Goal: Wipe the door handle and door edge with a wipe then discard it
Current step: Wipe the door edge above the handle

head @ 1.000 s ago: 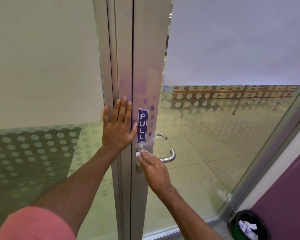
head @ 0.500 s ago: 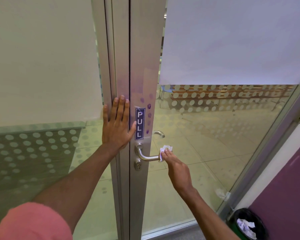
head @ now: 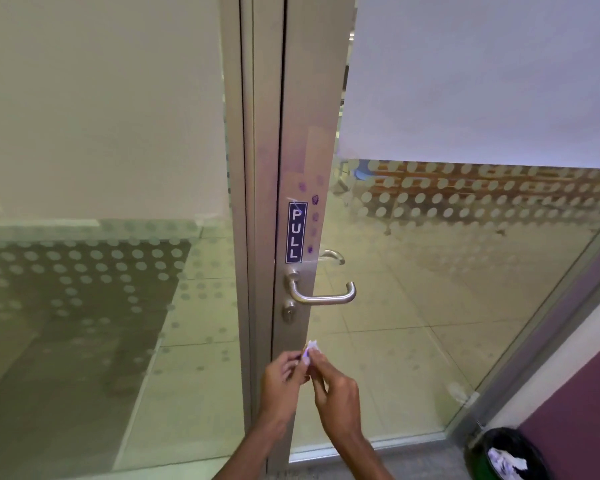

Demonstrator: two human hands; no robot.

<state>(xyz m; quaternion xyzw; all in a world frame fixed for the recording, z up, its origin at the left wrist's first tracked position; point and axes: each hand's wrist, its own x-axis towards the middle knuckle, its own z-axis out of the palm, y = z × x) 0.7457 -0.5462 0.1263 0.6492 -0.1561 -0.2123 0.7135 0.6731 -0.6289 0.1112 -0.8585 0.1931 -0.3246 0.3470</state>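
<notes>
Both hands withdrawn from handle (head: pixel 321 295); wipe (head: pixel 310 351) now being pinched between left hand (head: pixel 280 379) and right hand (head: pixel 336 393) below lock, probably being refolded for door edge (head: pixel 280 133); bin (head: pixel 504 455) waiting nearby.

An office or a similar public building is shown, not a home. A glass door (head: pixel 447 289) in a grey metal frame (head: pixel 309 133) is seen, with frosted dots and a plain frosted band on the panes. A printed "PULL" sticker (head: pixel 296 232) is fixed above a steel lever handle (head: pixel 321 294). A pale tiled floor (head: pixel 395 358) is visible through the glass, and a lined waste bin (head: pixel 504 455) stands by a purple wall (head: pixel 589 410).
</notes>
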